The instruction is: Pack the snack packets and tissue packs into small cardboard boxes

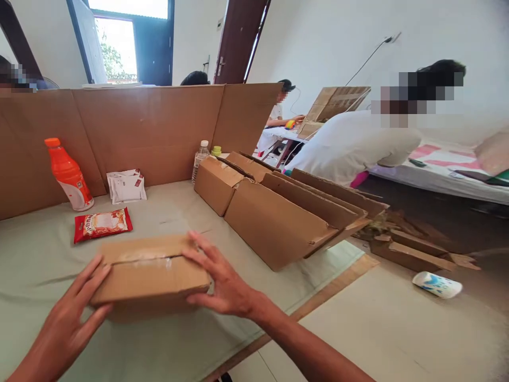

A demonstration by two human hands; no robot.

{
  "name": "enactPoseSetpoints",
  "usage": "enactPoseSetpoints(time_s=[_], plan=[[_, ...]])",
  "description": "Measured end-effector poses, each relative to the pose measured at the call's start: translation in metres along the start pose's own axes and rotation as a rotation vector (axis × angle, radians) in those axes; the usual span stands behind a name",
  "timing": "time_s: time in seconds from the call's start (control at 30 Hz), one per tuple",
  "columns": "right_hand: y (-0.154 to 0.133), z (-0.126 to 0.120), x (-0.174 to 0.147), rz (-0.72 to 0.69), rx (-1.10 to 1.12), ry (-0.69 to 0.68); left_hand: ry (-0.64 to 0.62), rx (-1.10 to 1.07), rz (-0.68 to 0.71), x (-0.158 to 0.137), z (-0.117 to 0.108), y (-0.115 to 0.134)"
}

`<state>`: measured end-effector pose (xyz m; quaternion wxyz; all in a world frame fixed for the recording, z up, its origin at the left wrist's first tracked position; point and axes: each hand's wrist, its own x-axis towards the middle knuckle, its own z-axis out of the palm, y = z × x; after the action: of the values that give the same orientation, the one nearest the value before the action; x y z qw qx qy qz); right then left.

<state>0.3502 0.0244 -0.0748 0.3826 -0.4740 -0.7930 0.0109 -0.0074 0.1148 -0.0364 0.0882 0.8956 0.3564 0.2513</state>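
Between two bare hands, near the front of a table covered with a pale green cloth, one brown rectangular cardboard box is held, its top flaps closed along a shiny, apparently taped seam. At its left end it is gripped by the left hand, fingers spread on the top edge and thumb set against the front; at its right end it is clasped likewise by the right hand. Whether its base is touching the cloth cannot be told. The step in hand is judged to be the steadying or placing of the closed box; for the next move, even pressure from both hands seems called for. Behind it, one red printed plastic packet, one orange-capped plastic bottle and at least two overlapping white sachets are seen. To the right, several open brown cardboard boxes are grouped, their exact number obscured by overlapping flaps, with one clear plastic bottle partly hidden behind. One upright brown cardboard screen is set along the back.
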Motion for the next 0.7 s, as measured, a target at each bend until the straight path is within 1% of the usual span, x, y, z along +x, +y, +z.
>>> enactPoseSetpoints(time_s=[0.07, 0.1, 0.17, 0.23, 0.27, 0.3, 0.37, 0.43, 0.47, 0.5, 0.57, 0.63, 0.7], plan=[[0.027, -0.010, -0.006, 0.086, -0.131, 0.119, -0.063, -0.195, -0.029, 0.074, 0.028, 0.010], [0.041, -0.012, -0.006, 0.136, -0.202, 0.184, -0.047, -0.292, -0.093, 0.111, 0.046, 0.015], [0.068, -0.012, 0.000, 0.256, -0.343, 0.304, 0.037, -0.323, -0.152, 0.175, 0.087, 0.025], [0.093, -0.008, 0.015, 0.381, -0.450, 0.390, 0.095, -0.354, -0.210, 0.222, 0.132, 0.038], [0.104, -0.005, 0.023, 0.431, -0.483, 0.418, 0.113, -0.372, -0.229, 0.238, 0.155, 0.046], [0.115, -0.003, 0.032, 0.467, -0.504, 0.438, 0.125, -0.389, -0.239, 0.249, 0.177, 0.053], [0.132, 0.001, 0.047, 0.511, -0.524, 0.459, 0.119, -0.422, -0.229, 0.258, 0.216, 0.068], [0.144, 0.005, 0.056, 0.543, -0.532, 0.467, 0.083, -0.442, -0.199, 0.257, 0.245, 0.077], [0.148, 0.006, 0.058, 0.552, -0.534, 0.471, 0.059, -0.447, -0.182, 0.255, 0.255, 0.079], [0.152, 0.007, 0.059, 0.551, -0.533, 0.477, 0.034, -0.448, -0.164, 0.253, 0.262, 0.080], [0.157, 0.008, 0.058, 0.515, -0.517, 0.490, -0.009, -0.441, -0.128, 0.250, 0.270, 0.077], [0.160, 0.010, 0.052, 0.473, -0.478, 0.499, -0.040, -0.422, -0.087, 0.250, 0.271, 0.072], [0.162, 0.016, 0.042, 0.479, -0.415, 0.505, -0.066, -0.391, -0.046, 0.248, 0.270, 0.070]])
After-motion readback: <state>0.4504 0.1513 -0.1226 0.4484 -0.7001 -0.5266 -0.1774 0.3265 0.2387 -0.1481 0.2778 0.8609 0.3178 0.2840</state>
